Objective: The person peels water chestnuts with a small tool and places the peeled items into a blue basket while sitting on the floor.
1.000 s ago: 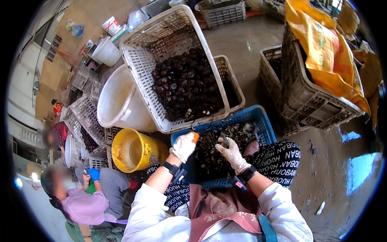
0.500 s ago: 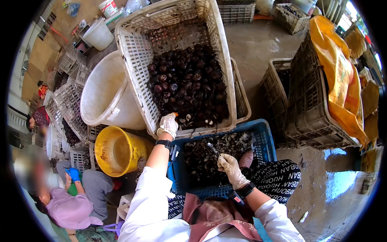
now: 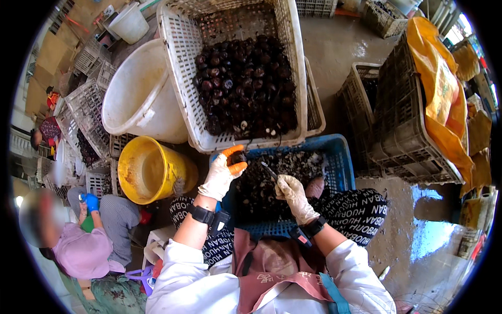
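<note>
My left hand [image 3: 217,178], in a white glove with orange fingertips, grips a dark, round water chestnut [image 3: 237,157] between thumb and fingers. In my gloved right hand [image 3: 295,194] is a small knife [image 3: 269,170], its blade pointing up and left toward the chestnut but apart from it. Both hands are over a blue crate [image 3: 342,157] at my lap, which holds dark peelings with whitish bits. Just beyond, a tilted white crate [image 3: 180,63] holds a heap of dark water chestnuts [image 3: 246,78].
A yellow bucket [image 3: 125,170] and a large white tub [image 3: 112,107] stand to the left. Farther left, a person in a pink top [image 3: 83,251] sits with a blue glove. Stacked crates [image 3: 397,115] under an orange sack [image 3: 429,63] stand on the right, by wet floor [image 3: 402,225].
My left hand has drawn back from the white crate's near edge, now with a water chestnut in its fingers. The right hand with the knife has shifted slightly left; the view has tilted.
</note>
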### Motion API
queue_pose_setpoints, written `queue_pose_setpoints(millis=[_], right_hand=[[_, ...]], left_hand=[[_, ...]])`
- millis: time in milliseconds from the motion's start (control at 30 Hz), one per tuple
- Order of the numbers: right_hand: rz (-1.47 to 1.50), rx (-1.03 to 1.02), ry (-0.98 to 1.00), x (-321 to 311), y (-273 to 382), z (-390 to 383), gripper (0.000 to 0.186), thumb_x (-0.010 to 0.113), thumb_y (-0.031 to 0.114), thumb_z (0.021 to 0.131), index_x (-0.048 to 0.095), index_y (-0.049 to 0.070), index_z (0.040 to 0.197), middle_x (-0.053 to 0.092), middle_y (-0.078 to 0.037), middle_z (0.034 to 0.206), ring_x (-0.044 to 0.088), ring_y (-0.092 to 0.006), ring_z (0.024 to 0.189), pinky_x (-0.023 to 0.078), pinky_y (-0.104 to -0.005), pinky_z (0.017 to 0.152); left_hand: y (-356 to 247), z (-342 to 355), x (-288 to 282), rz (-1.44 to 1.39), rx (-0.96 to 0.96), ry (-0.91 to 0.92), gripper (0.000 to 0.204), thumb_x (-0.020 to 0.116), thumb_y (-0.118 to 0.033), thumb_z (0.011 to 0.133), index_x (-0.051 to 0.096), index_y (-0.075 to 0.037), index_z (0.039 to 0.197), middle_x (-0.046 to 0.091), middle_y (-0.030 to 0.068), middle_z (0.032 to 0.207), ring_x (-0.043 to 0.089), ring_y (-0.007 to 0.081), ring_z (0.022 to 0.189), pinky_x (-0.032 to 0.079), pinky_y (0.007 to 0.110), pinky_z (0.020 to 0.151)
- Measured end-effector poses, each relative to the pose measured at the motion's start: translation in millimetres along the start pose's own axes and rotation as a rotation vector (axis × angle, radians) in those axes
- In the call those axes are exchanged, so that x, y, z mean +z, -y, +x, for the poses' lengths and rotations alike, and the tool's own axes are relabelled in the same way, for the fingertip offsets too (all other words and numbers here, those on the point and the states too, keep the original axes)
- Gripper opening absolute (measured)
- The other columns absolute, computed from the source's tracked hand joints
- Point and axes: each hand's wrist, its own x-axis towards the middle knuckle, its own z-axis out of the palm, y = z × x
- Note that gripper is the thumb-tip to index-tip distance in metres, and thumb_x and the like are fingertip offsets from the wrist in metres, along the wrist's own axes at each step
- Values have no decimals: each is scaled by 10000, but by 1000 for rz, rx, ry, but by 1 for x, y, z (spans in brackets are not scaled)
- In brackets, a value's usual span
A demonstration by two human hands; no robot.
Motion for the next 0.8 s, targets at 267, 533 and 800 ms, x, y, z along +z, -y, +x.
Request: queue_pose_setpoints(millis=[267, 533, 800], right_hand=[[-280, -156, -90, 11, 7, -17, 135, 581, 163, 942, 591, 29, 958, 522, 40, 796, 464, -44, 703, 410, -189, 618], [-704, -174, -108, 10, 5, -38, 206, 666, 153, 866, 669, 9, 1012, 681, -90, 900, 627, -158, 823, 498, -272, 758], [-371, 22, -154, 6, -2, -41, 201, 672, 145, 870, 670, -24, 978, 652, -31, 814, 554, -72, 743, 477, -228, 695]], left_hand=[[39, -48, 27, 324, 221, 87, 453, 775, -4, 731, 598, 28, 1147, 661, 25, 945, 590, 62, 786, 515, 212, 724], [67, -74, 23, 474, 222, 60, 383, 796, 1, 699, 658, 16, 1056, 668, 29, 895, 598, 88, 805, 510, 218, 737], [69, -89, 21, 442, 184, 42, 424, 804, -1, 691, 634, 30, 1078, 677, 38, 919, 620, 91, 794, 521, 236, 769]])
